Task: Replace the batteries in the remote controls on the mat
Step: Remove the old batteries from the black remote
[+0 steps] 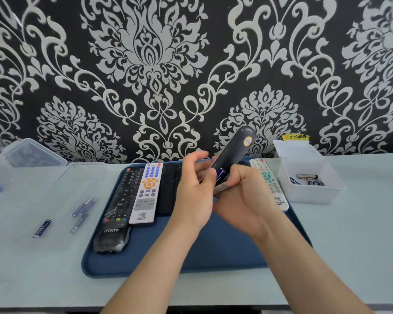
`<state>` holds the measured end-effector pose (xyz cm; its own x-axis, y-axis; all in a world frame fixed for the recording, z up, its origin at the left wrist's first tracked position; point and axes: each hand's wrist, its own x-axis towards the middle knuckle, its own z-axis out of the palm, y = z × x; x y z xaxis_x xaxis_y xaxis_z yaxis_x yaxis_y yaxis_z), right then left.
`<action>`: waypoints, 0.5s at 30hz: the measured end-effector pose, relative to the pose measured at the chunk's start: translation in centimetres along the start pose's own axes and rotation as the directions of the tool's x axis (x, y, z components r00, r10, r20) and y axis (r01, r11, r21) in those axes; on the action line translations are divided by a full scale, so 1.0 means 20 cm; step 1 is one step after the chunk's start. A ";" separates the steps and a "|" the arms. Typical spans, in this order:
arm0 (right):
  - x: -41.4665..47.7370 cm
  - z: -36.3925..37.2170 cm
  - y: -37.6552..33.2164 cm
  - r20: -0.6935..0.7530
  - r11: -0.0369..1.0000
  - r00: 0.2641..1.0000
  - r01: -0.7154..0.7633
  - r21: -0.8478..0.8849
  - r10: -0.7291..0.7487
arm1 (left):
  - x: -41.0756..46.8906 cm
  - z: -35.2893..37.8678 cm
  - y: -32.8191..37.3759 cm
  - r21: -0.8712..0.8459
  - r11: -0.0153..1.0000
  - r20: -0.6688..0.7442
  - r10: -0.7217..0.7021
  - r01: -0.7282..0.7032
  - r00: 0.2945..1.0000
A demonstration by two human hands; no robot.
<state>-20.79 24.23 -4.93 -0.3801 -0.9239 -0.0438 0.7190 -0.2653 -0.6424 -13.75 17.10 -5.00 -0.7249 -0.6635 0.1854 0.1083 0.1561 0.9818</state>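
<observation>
A dark grey remote point(234, 150) is tilted up above the blue mat point(213, 245), back side toward me. My right hand point(243, 196) grips its lower end. A blue battery point(220, 174) sits in its open compartment. My left hand point(194, 184) holds the remote's side, with its thumb at the battery. On the mat lie a black remote point(120, 200), a white remote with orange and blue buttons point(145, 193), a black remote point(168, 189) beside it and a white remote with green buttons point(272, 186) at the right.
Three loose batteries point(80, 211) lie on the pale table left of the mat. A clear box point(309, 177) at the right holds several batteries. Clear lidded boxes point(30, 155) stand at the far left. A patterned wall is close behind.
</observation>
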 end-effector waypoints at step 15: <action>0.02 -0.05 -0.01 -0.426 0.988 0.903 0.113 0.103 -0.059 | 0.02 -0.11 0.00 0.572 0.768 0.300 0.131 -0.288 0.945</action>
<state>-21.74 24.15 -5.53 -0.6332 -0.7013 -0.3275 0.7276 -0.3950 -0.5609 -12.59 15.16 -4.83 -0.8749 -0.3869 0.2912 -0.0973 0.7295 0.6770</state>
